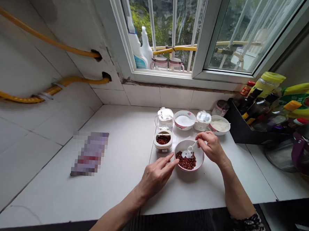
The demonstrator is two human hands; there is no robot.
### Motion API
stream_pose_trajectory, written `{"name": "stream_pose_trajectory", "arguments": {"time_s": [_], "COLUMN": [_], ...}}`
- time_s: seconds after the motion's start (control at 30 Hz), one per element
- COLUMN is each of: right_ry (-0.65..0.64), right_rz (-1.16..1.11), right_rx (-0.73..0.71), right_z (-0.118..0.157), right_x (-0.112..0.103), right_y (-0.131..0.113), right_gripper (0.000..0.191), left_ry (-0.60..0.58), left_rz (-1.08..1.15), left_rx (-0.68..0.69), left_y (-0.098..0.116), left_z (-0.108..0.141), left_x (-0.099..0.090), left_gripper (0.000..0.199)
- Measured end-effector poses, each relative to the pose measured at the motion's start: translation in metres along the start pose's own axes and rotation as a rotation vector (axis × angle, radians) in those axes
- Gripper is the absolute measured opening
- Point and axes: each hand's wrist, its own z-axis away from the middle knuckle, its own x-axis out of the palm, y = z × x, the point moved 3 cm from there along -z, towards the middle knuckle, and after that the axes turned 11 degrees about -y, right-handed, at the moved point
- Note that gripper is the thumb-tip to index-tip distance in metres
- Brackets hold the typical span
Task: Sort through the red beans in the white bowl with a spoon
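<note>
A white bowl with a pink rim [202, 159] holds dark red-brown dried peppercorns [187, 162]. At its left edge my left hand [158, 171] grips the rim, fingertips on the near-left side. My right hand [210, 146] pinches the handle of a small white spoon [191, 148], whose head is tilted over the peppercorns inside the bowl. Just left of the bowl stands a seasoning jar [163, 147], its lid flipped up, with more peppercorns inside. What lies under my left palm is hidden.
Behind are a lidded white jar [203, 121], a bowl of white grains [185, 121] and a bowl of off-white powder [220, 125]. A black box of bottles [241, 134] and a metal pot [280, 154] stand right. A blurred purple packet [90, 153] lies left.
</note>
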Motion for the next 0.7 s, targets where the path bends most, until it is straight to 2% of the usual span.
{"name": "stream_pose_trajectory", "arguments": {"time_s": [0.13,0.27,0.5,0.7], "right_ry": [-0.151,-0.196,-0.123,-0.072], "right_rz": [0.064,0.024,-0.178,-0.211], "right_rx": [-0.008,-0.033,0.081,0.115], "right_z": [-0.001,-0.003,-0.004,-0.004], "right_x": [0.015,0.029,0.024,0.02], "right_y": [0.002,-0.008,-0.004,0.001], "right_gripper": [0.022,0.022,0.02,0.019], "left_ry": [-0.002,0.002,-0.007,-0.013], "left_rz": [0.002,0.009,0.013,0.009], "left_rx": [0.002,0.002,-0.005,-0.011], "left_y": [0.0,0.001,0.0,-0.001], "left_z": [0.0,-0.001,0.0,0.0], "left_x": [-0.001,-0.001,-0.001,0.0], "left_gripper": [0.027,0.027,0.028,0.029]}}
